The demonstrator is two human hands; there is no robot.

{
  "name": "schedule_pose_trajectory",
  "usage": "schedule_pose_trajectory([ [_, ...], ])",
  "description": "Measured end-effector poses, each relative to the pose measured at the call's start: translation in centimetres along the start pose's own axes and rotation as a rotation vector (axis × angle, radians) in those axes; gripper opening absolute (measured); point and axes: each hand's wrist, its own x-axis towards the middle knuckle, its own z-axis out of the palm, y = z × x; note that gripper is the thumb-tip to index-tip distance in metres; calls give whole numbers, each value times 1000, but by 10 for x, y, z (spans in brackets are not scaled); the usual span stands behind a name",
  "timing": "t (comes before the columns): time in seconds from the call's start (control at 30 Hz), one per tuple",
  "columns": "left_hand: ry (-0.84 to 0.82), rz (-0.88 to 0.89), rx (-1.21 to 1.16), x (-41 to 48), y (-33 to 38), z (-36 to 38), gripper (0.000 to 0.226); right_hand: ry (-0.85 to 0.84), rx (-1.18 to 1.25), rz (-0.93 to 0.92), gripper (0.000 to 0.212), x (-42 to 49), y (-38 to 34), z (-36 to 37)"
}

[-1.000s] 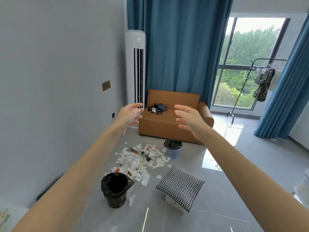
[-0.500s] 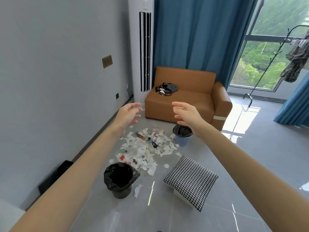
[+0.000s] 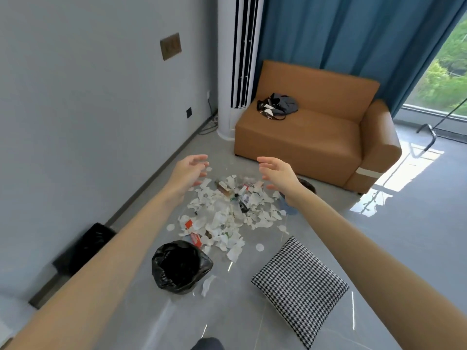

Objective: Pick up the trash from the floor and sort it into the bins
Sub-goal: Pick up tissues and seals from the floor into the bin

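Hovering mid-frame, left hand [image 3: 188,174] and right hand [image 3: 279,176] both spread open, holding nothing. Paper-scrap litter pile [image 3: 227,215] lies on the floor just below and between them, running toward the black-lined bin [image 3: 180,267] at lower centre (left hand looks slightly nearer).

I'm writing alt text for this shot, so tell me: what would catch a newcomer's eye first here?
First, the pile of torn white paper and scraps spread across the grey floor in front of the tan sofa. Above it reach two bare arms, the left hand and right hand open and empty. Near the pile's close edge stands a bin with a black liner, and a black-and-white checked cushion lies to its right.
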Motion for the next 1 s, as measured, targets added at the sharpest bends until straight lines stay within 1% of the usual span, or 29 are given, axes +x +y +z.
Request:
schedule_pose_trajectory([
  [0.13,31,-23,-7,71,-9,1,27,-17,-10,52,39,74,7,9],
  [0.23,17,-41,0,132,-10,3,28,-27,-15,73,38,135,7,15],
  [0.4,-6,-63,-10,210,0,13,29,-34,-9,114,37,212,4,18],
  [0.57,28,-109,-60,270,7,20,29,-64,-23,139,38,284,-5,18],
  [0.7,72,-130,-79,312,-1,15,30,-98,-42,125,39,342,-13,30],
  [0.93,209,-209,-107,365,-34,9,32,-282,-99,140,37,447,-9,68],
  [1.0,271,-261,-138,381,-46,16,31,-356,-126,163,37,478,-3,79],
])
